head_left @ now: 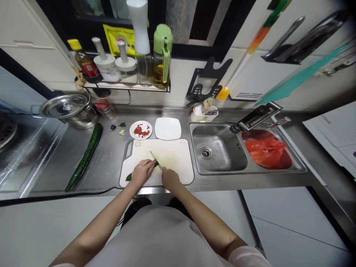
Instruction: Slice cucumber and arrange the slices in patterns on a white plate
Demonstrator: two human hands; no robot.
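Observation:
A white cutting board (pixel 178 157) lies on the steel counter in front of me. My left hand (pixel 142 172) is curled over a green cucumber piece (pixel 128 177) and presses it to the board. My right hand (pixel 170 178) grips the handle of a knife (pixel 154 157), whose blade points away from me and rests beside the left fingers at the cucumber's cut end. One thin cucumber slice (pixel 137 144) sits at the board's far left corner.
A whole cucumber (pixel 85 156) lies on the counter to the left, near a lidded steel pot (pixel 68 110). Behind the board stand a small plate of chopped red pieces (pixel 141 130) and an empty white plate (pixel 167 128). The sink (pixel 219 148) with a red bag (pixel 266 151) is right.

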